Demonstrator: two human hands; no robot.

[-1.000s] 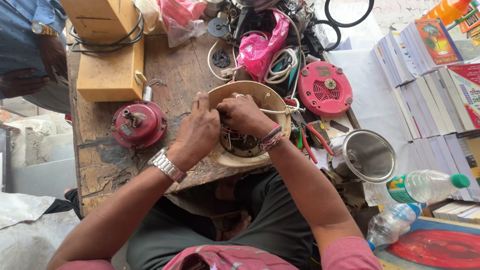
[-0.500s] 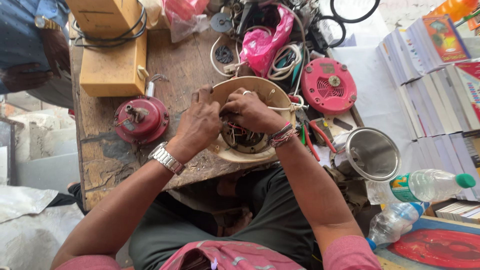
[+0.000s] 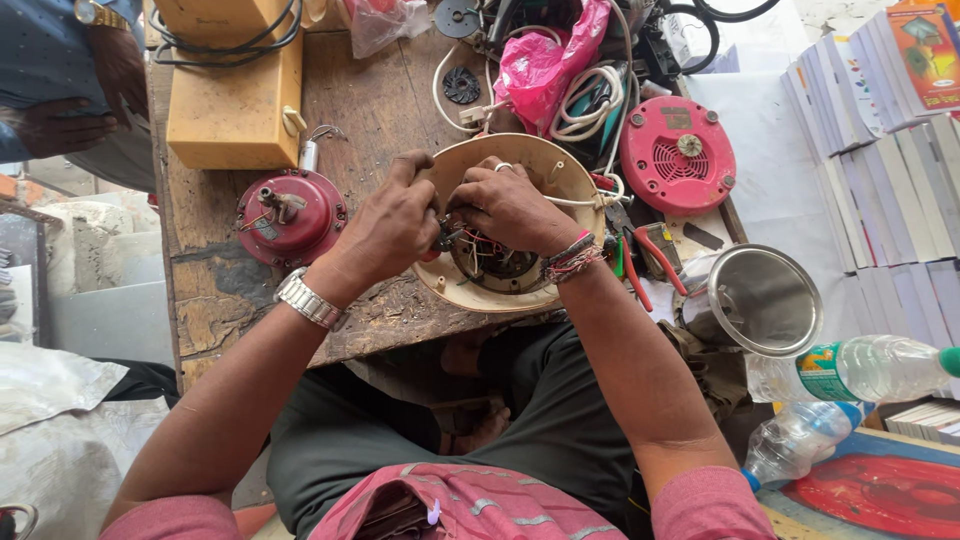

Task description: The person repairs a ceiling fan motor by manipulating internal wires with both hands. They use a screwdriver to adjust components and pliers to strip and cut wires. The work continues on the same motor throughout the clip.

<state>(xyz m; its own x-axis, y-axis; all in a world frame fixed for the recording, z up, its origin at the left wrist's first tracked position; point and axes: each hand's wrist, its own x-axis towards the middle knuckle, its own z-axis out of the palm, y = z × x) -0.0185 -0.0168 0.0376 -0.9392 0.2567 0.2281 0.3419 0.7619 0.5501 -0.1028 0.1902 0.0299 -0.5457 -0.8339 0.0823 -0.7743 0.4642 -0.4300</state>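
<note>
Now both hands are down inside a cream round housing [image 3: 560,180] that lies open side up near the front edge of a worn wooden table [image 3: 380,100], right at the centre of the view. The left hand [image 3: 392,222], with a metal watch [image 3: 307,298] on its wrist, comes in from 8 o'clock; its fingers are curled shut, pinching a small dark part with a bit of red on it at the housing's left inner edge. The right hand [image 3: 510,205], ringed and with thread bands at the wrist, comes in from 5 o'clock and lies over the top of the housing, fingers bent down into the tangle of red and white wires [image 3: 478,250] inside; whether it grips a wire I cannot tell.

At 9 o'clock from the housing, near it but apart, sits a red round motor base [image 3: 290,217]. At 10 o'clock stands a yellow box [image 3: 235,100] with black cable over it. At 2 o'clock lies a red vented cover [image 3: 677,155], and at 12 o'clock a pink plastic bag [image 3: 545,60] among coiled white cord. Red-handled pliers [image 3: 655,258] lie just beside the housing at 3 o'clock, with a steel jar [image 3: 762,300] beyond them and two plastic bottles [image 3: 870,368] at 4 o'clock. Stacked books [image 3: 880,120] fill the right edge. Another person's hand [image 3: 55,125] rests at the upper left corner.
</note>
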